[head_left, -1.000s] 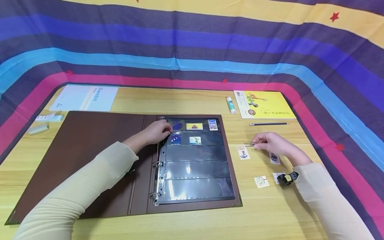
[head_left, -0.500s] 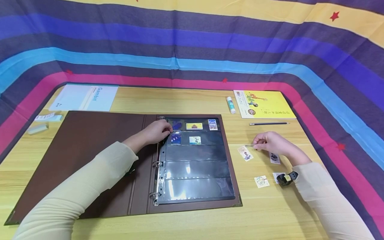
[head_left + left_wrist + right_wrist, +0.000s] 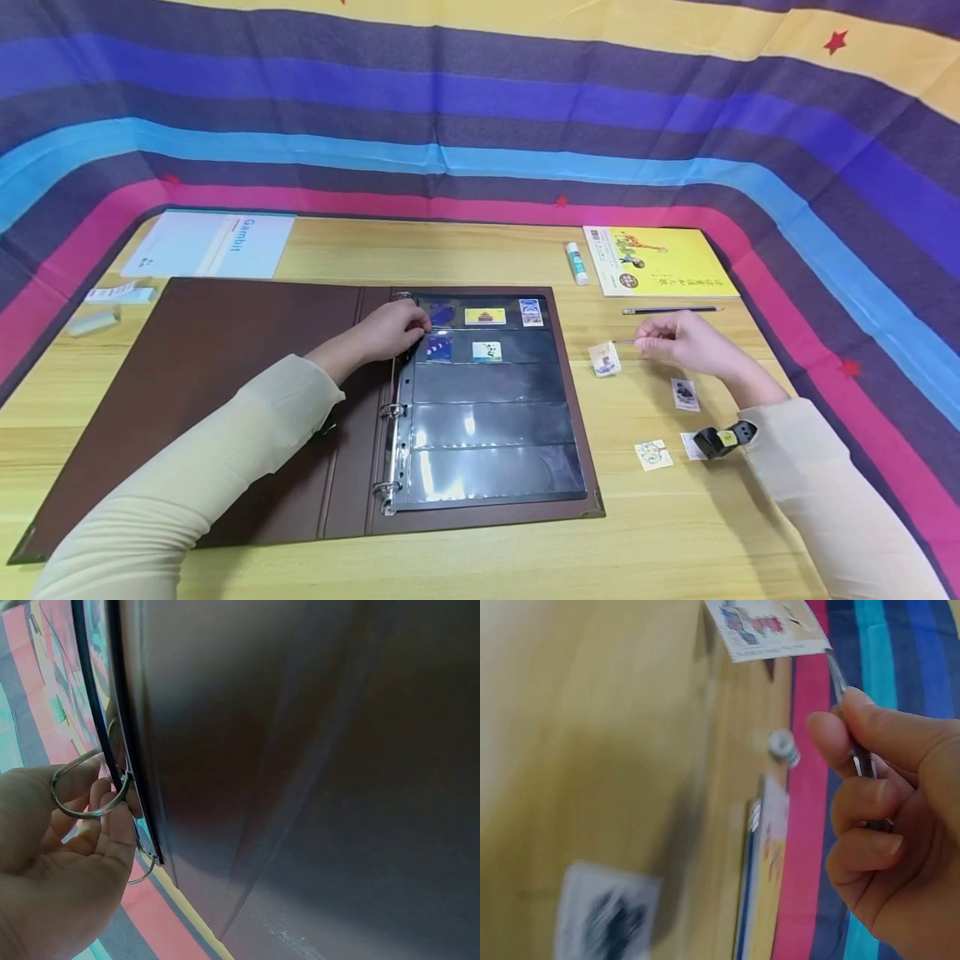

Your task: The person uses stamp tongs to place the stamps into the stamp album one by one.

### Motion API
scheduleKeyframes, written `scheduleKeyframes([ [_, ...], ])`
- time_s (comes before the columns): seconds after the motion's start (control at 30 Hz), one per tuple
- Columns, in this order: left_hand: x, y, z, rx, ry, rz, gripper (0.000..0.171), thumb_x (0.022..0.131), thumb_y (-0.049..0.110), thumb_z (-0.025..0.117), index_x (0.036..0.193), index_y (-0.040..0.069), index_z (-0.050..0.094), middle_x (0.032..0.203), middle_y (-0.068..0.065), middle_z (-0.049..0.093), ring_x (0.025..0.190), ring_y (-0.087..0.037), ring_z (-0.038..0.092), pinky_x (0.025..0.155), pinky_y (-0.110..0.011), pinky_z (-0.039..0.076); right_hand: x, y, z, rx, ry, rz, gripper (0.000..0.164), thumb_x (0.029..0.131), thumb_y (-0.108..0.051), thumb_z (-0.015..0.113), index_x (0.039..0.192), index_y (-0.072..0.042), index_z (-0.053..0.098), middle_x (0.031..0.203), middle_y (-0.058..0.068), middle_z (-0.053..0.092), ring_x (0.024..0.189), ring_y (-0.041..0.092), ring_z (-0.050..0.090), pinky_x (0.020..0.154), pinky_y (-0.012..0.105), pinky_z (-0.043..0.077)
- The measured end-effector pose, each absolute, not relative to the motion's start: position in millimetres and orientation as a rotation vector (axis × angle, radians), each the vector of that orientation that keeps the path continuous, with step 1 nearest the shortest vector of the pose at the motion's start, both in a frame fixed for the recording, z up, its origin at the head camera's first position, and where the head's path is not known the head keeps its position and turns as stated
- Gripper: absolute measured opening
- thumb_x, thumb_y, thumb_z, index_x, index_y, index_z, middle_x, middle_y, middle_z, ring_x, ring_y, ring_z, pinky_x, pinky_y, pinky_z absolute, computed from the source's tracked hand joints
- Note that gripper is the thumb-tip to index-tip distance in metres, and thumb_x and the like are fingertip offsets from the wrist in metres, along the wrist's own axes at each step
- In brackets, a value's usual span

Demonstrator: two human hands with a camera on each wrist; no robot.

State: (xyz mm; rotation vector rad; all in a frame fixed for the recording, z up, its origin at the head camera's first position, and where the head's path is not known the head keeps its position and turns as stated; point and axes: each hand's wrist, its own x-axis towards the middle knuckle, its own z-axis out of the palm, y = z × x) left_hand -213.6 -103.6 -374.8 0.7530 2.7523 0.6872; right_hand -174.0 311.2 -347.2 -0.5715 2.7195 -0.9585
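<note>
My right hand (image 3: 686,342) pinches a pair of slim metal tweezers (image 3: 864,763) between thumb and fingers. The tips grip one corner of a postage stamp (image 3: 769,628) with a coloured figure, held up over the table right of the album. At the top left of the black stamp page (image 3: 487,383), my left hand (image 3: 393,331) has its curled thumb and fingers on the edge of a clear pocket, beside a metal binder ring (image 3: 91,814). Several stamps sit in the upper two rows, among them a yellow stamp (image 3: 485,317) and a panda stamp (image 3: 487,351).
The open brown binder (image 3: 247,400) covers the middle and left of the table. On the right lie a dark portrait stamp (image 3: 685,395) and a tree stamp (image 3: 654,455). Further back are a pencil (image 3: 671,311), a glue stick (image 3: 577,263) and a yellow booklet (image 3: 667,262).
The stamp in the tweezers has turned, then risen off the table as my right hand lifted up and away. The portrait stamp is now uncovered. My left hand stays at the page.
</note>
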Motion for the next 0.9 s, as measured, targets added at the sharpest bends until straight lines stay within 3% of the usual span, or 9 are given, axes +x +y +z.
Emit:
scheduleKeyframes([
  [0.1, -213.6, -103.8, -374.6, 0.750, 2.744, 0.690, 0.013, 0.082, 0.008, 0.048, 0.088, 0.006, 0.059, 0.082, -0.003, 0.049, 0.074, -0.016, 0.045, 0.067, -0.030, 0.039, -179.5, 297.6, -338.8, -0.489, 2.719, -1.046, 0.024, 0.080, -0.023, 0.053, 0.084, -0.001, 0.058, 0.071, 0.013, 0.057, 0.063, 0.024, 0.050, 0.056, 0.029, 0.042],
  [0.27, -213.5, -104.0, -374.2, 0.759, 2.742, 0.687, 0.014, 0.082, 0.008, 0.048, 0.089, 0.005, 0.059, 0.081, -0.003, 0.048, 0.074, -0.016, 0.045, 0.068, -0.031, 0.039, -193.0, 265.5, -337.3, -0.328, 2.724, -1.200, 0.029, 0.078, -0.029, 0.055, 0.084, -0.001, 0.057, 0.071, 0.015, 0.057, 0.049, 0.015, 0.039, 0.046, 0.026, 0.035],
  [0.5, -214.0, -104.1, -375.6, 0.765, 2.751, 0.680, 0.013, 0.082, 0.008, 0.047, 0.087, 0.006, 0.059, 0.080, -0.003, 0.048, 0.074, -0.016, 0.045, 0.067, -0.030, 0.038, -214.6, 222.5, -355.8, -0.253, 2.697, -1.315, 0.028, 0.079, -0.023, 0.055, 0.086, 0.004, 0.056, 0.072, 0.016, 0.057, 0.046, 0.007, 0.037, 0.041, 0.022, 0.031],
  [0.73, -213.9, -104.5, -375.5, 0.771, 2.752, 0.700, 0.012, 0.082, 0.007, 0.047, 0.086, 0.006, 0.058, 0.078, -0.003, 0.048, 0.071, -0.016, 0.044, 0.064, -0.029, 0.038, -228.2, 205.0, -367.4, -0.241, 2.697, -1.316, 0.018, 0.080, -0.015, 0.054, 0.081, 0.004, 0.057, 0.072, 0.018, 0.057, 0.068, 0.031, 0.052, 0.056, 0.026, 0.037],
  [0.9, -213.8, -104.2, -374.7, 0.773, 2.752, 0.718, 0.011, 0.082, 0.006, 0.047, 0.085, 0.006, 0.058, 0.078, -0.003, 0.048, 0.071, -0.016, 0.044, 0.064, -0.029, 0.038, -230.6, 203.5, -368.5, -0.228, 2.648, -1.300, 0.016, 0.080, -0.011, 0.053, 0.081, 0.005, 0.056, 0.072, 0.019, 0.058, 0.068, 0.030, 0.054, 0.051, 0.023, 0.037],
])
